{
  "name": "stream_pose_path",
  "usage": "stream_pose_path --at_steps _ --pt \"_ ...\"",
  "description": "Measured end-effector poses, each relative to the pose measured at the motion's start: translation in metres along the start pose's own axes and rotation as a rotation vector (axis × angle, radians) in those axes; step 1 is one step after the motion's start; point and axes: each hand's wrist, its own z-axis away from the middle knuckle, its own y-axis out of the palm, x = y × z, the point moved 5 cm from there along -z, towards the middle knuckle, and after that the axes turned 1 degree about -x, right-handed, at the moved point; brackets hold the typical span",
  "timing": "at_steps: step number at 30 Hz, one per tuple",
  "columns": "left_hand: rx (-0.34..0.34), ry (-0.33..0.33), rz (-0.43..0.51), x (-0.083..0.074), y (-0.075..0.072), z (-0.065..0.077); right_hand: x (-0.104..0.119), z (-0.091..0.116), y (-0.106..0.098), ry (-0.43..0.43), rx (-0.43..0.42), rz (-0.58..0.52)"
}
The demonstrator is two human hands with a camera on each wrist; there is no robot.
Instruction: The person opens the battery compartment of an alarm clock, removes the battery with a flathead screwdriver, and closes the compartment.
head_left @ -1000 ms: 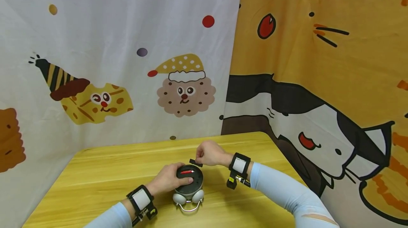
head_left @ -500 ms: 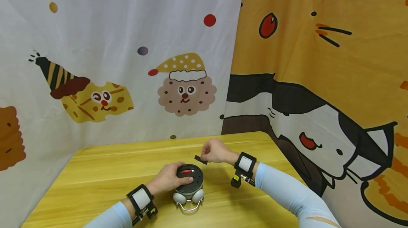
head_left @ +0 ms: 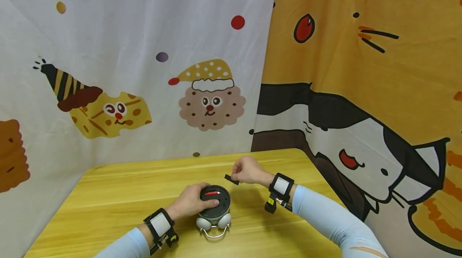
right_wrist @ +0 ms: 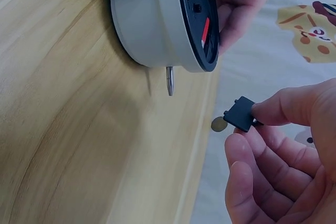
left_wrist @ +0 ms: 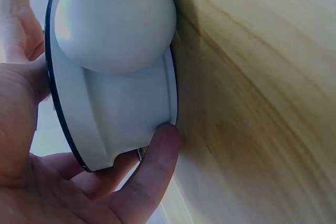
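A white twin-bell alarm clock (head_left: 215, 212) lies face down on the table, its black back up and its bells and handle toward me. Something red, apparently a battery (right_wrist: 205, 32), shows in the uncovered slot of the back. My left hand (head_left: 189, 200) grips the clock from the left, thumb on the back; in the left wrist view its fingers (left_wrist: 160, 156) curl around the white side. Beyond the clock to the right, my right hand (head_left: 248, 170) pinches a small black battery cover (right_wrist: 240, 114) between thumb and fingers, apart from the clock.
The yellow wood-grain table (head_left: 126, 194) carries the clock; its far edge meets a white curtain (head_left: 126, 29) with cartoon prints. To the right hangs an orange cat-print curtain (head_left: 332, 57). A metal leg (right_wrist: 170, 81) sticks out of the clock's side.
My right hand has drawn back from the clock, up and to the right, with the battery cover still pinched. The left hand and the clock stay in place.
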Motion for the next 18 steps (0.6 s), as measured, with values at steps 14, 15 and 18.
stream_pose_path --at_steps 14,15,18 --pt "0.008 -0.014 0.005 0.001 0.000 -0.001 -0.016 0.005 -0.010 0.043 -0.023 0.034" --pt "0.008 -0.014 0.003 0.001 0.000 0.000 -0.019 0.005 -0.010 0.049 -0.023 0.030" --pt "0.010 -0.016 0.000 0.001 0.000 0.000 -0.025 0.007 -0.011 0.071 -0.022 0.016"
